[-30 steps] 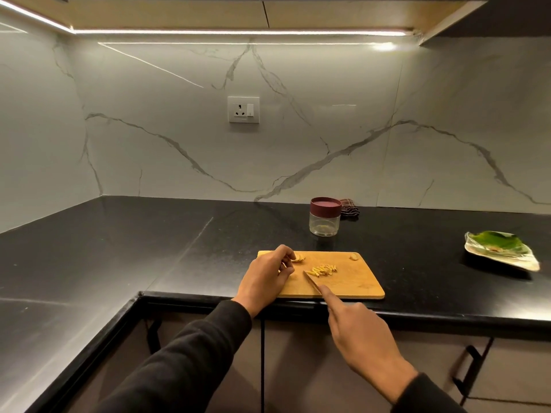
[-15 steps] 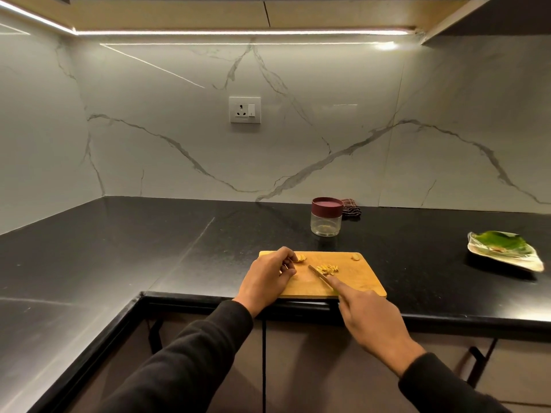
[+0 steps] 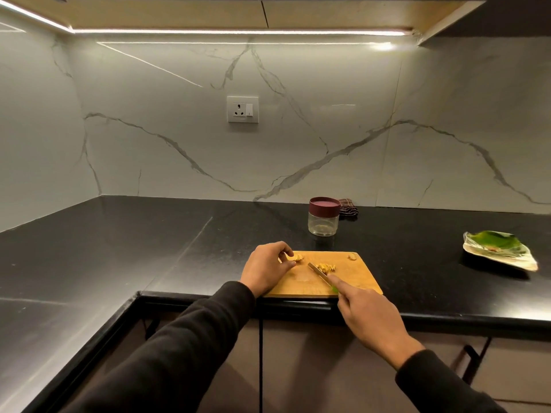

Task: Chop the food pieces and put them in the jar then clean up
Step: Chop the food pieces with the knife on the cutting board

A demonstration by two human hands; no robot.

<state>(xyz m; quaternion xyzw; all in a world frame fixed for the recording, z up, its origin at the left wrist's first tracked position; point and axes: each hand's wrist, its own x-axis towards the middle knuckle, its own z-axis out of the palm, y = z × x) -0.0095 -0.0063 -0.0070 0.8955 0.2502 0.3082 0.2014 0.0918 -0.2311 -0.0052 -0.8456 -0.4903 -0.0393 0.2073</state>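
A wooden chopping board (image 3: 354, 278) lies at the counter's front edge. On it sit a small heap of chopped yellow food (image 3: 326, 267), a larger uncut piece (image 3: 296, 257) at the back left and one stray bit (image 3: 352, 256) at the back right. My right hand (image 3: 369, 317) grips a knife (image 3: 319, 271), forefinger along its spine, the blade resting just left of the heap. My left hand (image 3: 267, 268) rests on the board's left end, its fingertips curled at the uncut piece. A clear jar with a maroon lid (image 3: 323, 216) stands behind the board.
A folded dark checked cloth (image 3: 348, 207) lies behind the jar by the wall. A plate with a green leaf (image 3: 499, 248) sits at the right. The black L-shaped counter (image 3: 119, 248) runs left and toward me; cabinet doors with a black handle (image 3: 474, 359) are below.
My right hand pushed the knife forward onto the board up to the chopped heap, then drew back slightly. My left hand stayed at the uncut piece.
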